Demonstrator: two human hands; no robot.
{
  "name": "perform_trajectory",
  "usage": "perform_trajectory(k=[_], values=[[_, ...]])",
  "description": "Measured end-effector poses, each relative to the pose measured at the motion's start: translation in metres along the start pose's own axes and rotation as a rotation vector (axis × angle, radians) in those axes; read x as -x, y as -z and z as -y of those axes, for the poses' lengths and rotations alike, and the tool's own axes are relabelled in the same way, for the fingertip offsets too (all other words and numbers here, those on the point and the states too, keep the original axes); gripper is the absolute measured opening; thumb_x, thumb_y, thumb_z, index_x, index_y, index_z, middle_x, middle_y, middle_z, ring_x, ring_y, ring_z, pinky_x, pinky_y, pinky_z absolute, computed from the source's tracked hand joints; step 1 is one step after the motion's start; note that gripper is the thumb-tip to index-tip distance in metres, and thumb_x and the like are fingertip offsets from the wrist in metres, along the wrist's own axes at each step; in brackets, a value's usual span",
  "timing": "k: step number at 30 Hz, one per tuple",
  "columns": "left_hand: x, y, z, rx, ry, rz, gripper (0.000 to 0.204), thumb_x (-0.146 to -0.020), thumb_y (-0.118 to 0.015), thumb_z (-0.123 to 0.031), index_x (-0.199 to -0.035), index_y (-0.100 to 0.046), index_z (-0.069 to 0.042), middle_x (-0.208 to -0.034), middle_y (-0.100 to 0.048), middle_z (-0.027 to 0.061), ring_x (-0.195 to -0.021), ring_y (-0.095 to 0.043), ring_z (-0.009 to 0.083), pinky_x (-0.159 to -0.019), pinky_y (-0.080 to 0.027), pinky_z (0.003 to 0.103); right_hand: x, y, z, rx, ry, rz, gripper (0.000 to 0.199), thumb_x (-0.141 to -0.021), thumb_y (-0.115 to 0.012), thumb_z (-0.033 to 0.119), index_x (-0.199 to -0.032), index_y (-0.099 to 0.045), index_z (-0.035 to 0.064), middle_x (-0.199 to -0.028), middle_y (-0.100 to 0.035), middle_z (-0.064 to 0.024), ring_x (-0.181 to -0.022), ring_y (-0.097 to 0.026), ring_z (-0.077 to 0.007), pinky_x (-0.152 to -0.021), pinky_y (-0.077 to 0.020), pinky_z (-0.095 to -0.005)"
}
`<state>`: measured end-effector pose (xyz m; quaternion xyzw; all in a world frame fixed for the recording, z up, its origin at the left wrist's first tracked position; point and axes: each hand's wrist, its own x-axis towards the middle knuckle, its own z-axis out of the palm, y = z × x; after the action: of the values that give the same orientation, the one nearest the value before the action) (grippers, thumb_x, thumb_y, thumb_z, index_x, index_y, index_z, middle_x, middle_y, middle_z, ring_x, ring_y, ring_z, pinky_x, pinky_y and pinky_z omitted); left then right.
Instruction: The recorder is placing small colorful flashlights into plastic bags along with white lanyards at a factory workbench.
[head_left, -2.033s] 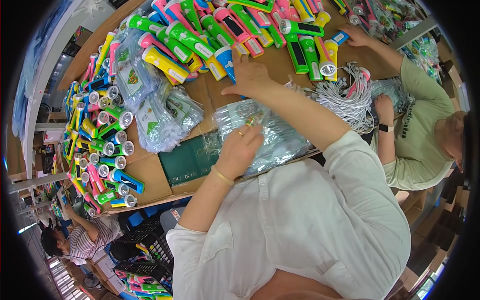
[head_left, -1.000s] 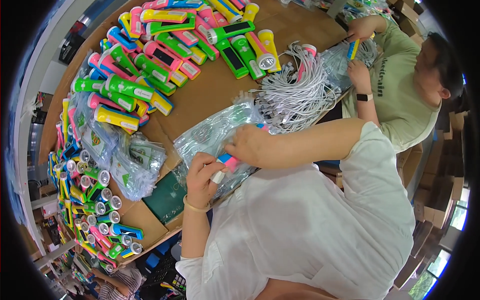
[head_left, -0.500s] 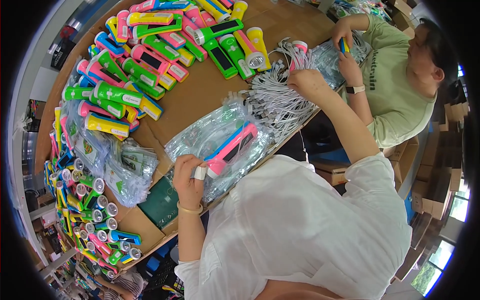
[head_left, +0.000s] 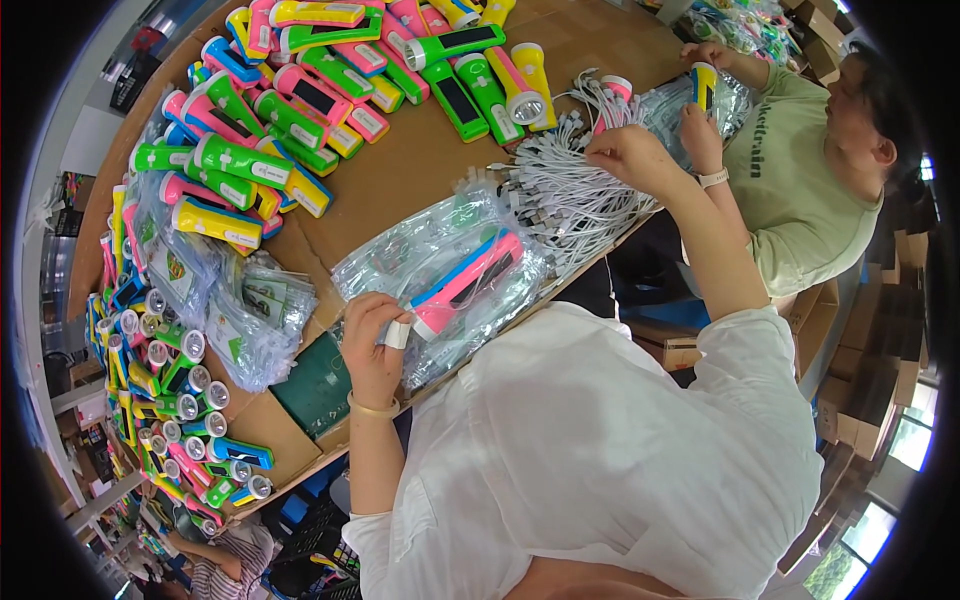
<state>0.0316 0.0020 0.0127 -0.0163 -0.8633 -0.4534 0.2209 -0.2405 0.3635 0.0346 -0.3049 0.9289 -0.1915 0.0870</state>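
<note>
Left hand (head_left: 372, 335) grips pink flashlight (head_left: 466, 283); right hand (head_left: 628, 157) on white cables (head_left: 570, 195).

Two seconds ago the right hand (head_left: 625, 155) reached among the loose torches at 12 o'clock and the left hand (head_left: 372, 345) lay on the clear bags (head_left: 440, 265). A second ago both hands met on a pink torch (head_left: 465, 283). Now the left hand alone holds that torch at its lens end, while the right hand has moved to 1 o'clock, pinching the white cables (head_left: 570, 195).
</note>
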Motion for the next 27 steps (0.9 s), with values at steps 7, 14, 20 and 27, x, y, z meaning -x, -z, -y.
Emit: perform_trajectory(k=[7, 14, 20, 27], values=[[-0.003, 0.004, 0.001, -0.039, -0.030, 0.054, 0.016, -0.080, -0.075, -0.004, -0.093, -0.066, -0.004, -0.117, -0.068, 0.0117, -0.108, -0.063, 0.0331, -0.094, -0.050, 0.040, 0.000, 0.049, 0.042, -0.560, 0.043, -0.282, 0.015, -0.101, -0.061, 0.011, -0.112, -0.064, 0.0008, -0.081, -0.064, 0.0006, -0.065, -0.050, -0.0044, -0.058, -0.0392, -0.0206], [0.000, -0.001, -0.001, -0.042, -0.021, 0.023, 0.015, -0.082, -0.074, -0.005, -0.094, -0.065, -0.004, -0.120, -0.068, 0.0133, -0.112, -0.062, 0.0356, -0.096, -0.049, 0.042, 0.008, 0.073, 0.122, -1.122, 0.470, -0.175, 0.011, -0.099, -0.064, 0.013, -0.097, -0.064, 0.0017, -0.081, -0.056, 0.0018, -0.068, -0.046, -0.0034, -0.057, -0.0355, -0.0208], [0.004, -0.002, 0.000, -0.022, 0.009, -0.008, 0.015, -0.082, -0.075, -0.005, -0.094, -0.066, -0.004, -0.122, -0.067, 0.0157, -0.112, -0.062, 0.0366, -0.098, -0.048, 0.043, 0.004, 0.017, 0.148, -1.174, 0.291, 0.223, 0.009, -0.096, -0.067, 0.008, -0.091, -0.064, 0.0016, -0.083, -0.060, 0.0034, -0.075, -0.052, -0.0027, -0.065, -0.0409, -0.0210], [0.010, 0.001, -0.005, 0.012, 0.035, -0.020, 0.014, -0.082, -0.075, -0.004, -0.093, -0.066, -0.003, -0.124, -0.066, 0.0170, -0.112, -0.063, 0.0352, -0.097, -0.049, 0.040, -0.008, 0.001, 0.148, -0.786, 0.143, 0.266, 0.015, -0.091, -0.068, 0.012, -0.083, -0.060, 0.0012, -0.068, -0.054, 0.0047, -0.063, -0.046, -0.0027, -0.056, -0.0389, -0.0236]])
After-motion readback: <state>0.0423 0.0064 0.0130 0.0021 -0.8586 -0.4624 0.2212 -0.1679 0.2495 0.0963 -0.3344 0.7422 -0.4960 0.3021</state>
